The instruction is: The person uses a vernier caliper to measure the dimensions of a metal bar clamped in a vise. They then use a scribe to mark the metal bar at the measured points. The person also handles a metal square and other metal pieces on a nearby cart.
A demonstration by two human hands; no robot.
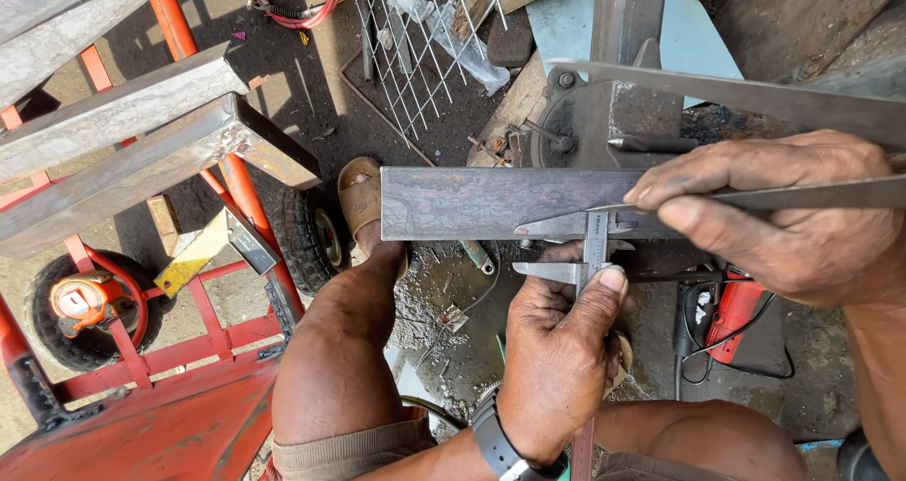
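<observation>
Red trolley (179, 415): it stood at our left, steel bars (132, 151) laid across its top and an orange tape measure (83, 300) resting near its wheel.
Wire mesh (415, 47): it lay on the ground ahead, well apart from the work.
Flat steel bar (491, 202): it lay across in front of us, its free end jutting left over our knee, its right end running under our right hand.
Right hand (774, 212): closed around a thin metal strip (830, 193), it pressed down on the bar.
Left hand (557, 349): wrapped around the vernier caliper (593, 254), thumb up on the slide.
Step in hand: we judged it to be gauging the bar's width, the caliper's jaws set at its near edge.
Next move: it likely called for closing the slide snug and reading the scale.
In the way: the right hand's fingers hid part of the jaws, so we could not tell whether they touched the bar.
Red power tool (731, 311): it lay on the ground just beneath, its cord beside it.
</observation>
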